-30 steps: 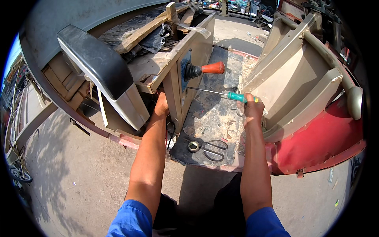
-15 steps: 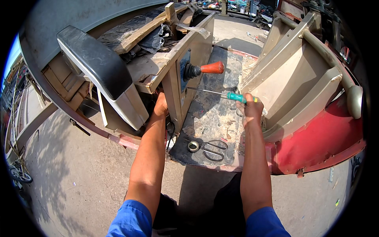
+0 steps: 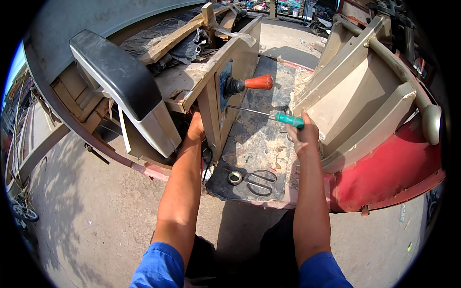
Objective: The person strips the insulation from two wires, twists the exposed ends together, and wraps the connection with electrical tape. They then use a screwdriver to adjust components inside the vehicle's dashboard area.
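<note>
A screwdriver with a green handle [image 3: 289, 120] is gripped near its butt end by my right hand [image 3: 305, 136]; fingers and thumb lie along the handle. Its thin shaft points left, with the tip at the lower edge of a blue plate [image 3: 223, 91] on the beige box's side. From that plate sticks out a lever with a red knob [image 3: 258, 82] and a black ribbed boot. My left hand [image 3: 196, 126] reaches into the opening at the box's near end, behind its side panel [image 3: 210, 115]; the fingers are hidden inside.
Scissors [image 3: 260, 183] with black handles and a roll of tape [image 3: 235, 178] lie on the worn floor mat. A black-topped armrest [image 3: 115, 77] stands left of my left arm. Wood strips [image 3: 177, 36] lie on the box. At right are a beige panel [image 3: 355, 86] and a red body [image 3: 389, 163].
My right hand has shifted its grip on the screwdriver handle, its fingers loosening and turning around the butt end. The screwdriver tip and my left arm stay in place.
</note>
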`<control>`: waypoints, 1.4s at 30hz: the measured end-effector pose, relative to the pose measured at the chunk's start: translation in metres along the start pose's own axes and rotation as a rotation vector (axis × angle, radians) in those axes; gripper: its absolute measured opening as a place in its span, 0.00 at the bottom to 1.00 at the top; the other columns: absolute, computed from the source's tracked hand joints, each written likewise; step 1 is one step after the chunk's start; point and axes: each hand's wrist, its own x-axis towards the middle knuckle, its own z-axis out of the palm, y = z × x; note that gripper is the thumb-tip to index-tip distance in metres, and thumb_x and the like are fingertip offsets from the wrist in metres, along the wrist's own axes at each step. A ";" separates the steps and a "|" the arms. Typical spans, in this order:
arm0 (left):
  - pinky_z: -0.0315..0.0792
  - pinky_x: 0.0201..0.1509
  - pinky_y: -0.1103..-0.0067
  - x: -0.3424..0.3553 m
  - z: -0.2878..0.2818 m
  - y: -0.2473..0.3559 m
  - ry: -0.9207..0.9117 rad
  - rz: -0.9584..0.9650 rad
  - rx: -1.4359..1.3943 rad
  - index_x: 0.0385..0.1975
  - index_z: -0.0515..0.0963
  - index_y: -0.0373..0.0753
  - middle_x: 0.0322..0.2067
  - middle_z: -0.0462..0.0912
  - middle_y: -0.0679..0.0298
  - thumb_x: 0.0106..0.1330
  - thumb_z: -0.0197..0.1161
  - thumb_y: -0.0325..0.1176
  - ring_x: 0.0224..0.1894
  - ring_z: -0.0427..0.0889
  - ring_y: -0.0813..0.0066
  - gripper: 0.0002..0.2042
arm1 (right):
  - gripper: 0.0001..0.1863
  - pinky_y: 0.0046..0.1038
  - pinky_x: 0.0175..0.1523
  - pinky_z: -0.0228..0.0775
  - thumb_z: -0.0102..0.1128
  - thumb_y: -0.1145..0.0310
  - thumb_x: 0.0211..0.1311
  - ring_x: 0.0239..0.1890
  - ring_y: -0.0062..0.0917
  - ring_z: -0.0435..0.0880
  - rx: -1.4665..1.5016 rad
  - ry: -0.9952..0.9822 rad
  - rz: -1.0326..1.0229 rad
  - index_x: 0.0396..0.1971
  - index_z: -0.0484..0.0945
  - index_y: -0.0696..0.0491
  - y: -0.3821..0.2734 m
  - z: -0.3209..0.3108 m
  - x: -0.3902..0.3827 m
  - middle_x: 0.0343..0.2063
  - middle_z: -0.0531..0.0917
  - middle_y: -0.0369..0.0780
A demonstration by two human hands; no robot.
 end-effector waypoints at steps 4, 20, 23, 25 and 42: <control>0.71 0.35 0.76 0.002 -0.003 -0.006 -0.047 0.065 -0.128 0.47 0.75 0.32 0.37 0.79 0.63 0.59 0.65 0.32 0.35 0.76 0.75 0.18 | 0.12 0.42 0.57 0.73 0.55 0.68 0.66 0.44 0.35 0.77 0.400 -0.034 0.032 0.43 0.69 0.59 0.002 0.011 0.001 0.36 0.74 0.43; 0.71 0.39 0.77 0.018 -0.004 -0.018 0.029 0.172 -0.033 0.49 0.74 0.33 0.40 0.78 0.63 0.61 0.65 0.33 0.38 0.75 0.76 0.18 | 0.05 0.40 0.53 0.71 0.55 0.71 0.62 0.34 0.30 0.77 0.455 -0.452 -0.191 0.32 0.72 0.56 0.015 0.005 0.015 0.22 0.75 0.37; 0.71 0.41 0.76 0.011 -0.001 -0.013 -0.003 0.110 -0.052 0.49 0.75 0.33 0.41 0.78 0.63 0.60 0.65 0.32 0.39 0.75 0.75 0.19 | 0.10 0.33 0.40 0.76 0.58 0.65 0.62 0.29 0.27 0.80 0.151 -0.123 -0.154 0.33 0.73 0.57 0.008 0.014 -0.001 0.22 0.77 0.38; 0.71 0.41 0.76 0.006 -0.005 -0.013 -0.073 0.072 -0.138 0.49 0.76 0.33 0.41 0.79 0.63 0.59 0.65 0.31 0.39 0.75 0.75 0.18 | 0.14 0.29 0.31 0.77 0.61 0.61 0.61 0.24 0.26 0.80 -0.202 0.043 -0.117 0.34 0.74 0.58 0.001 0.018 -0.013 0.22 0.78 0.39; 0.72 0.36 0.74 0.013 -0.007 -0.020 -0.045 0.166 -0.123 0.51 0.73 0.29 0.41 0.79 0.58 0.56 0.66 0.34 0.37 0.78 0.71 0.24 | 0.13 0.22 0.31 0.77 0.62 0.68 0.60 0.27 0.24 0.81 -0.529 -0.069 -0.080 0.39 0.74 0.60 -0.014 -0.003 -0.004 0.27 0.79 0.40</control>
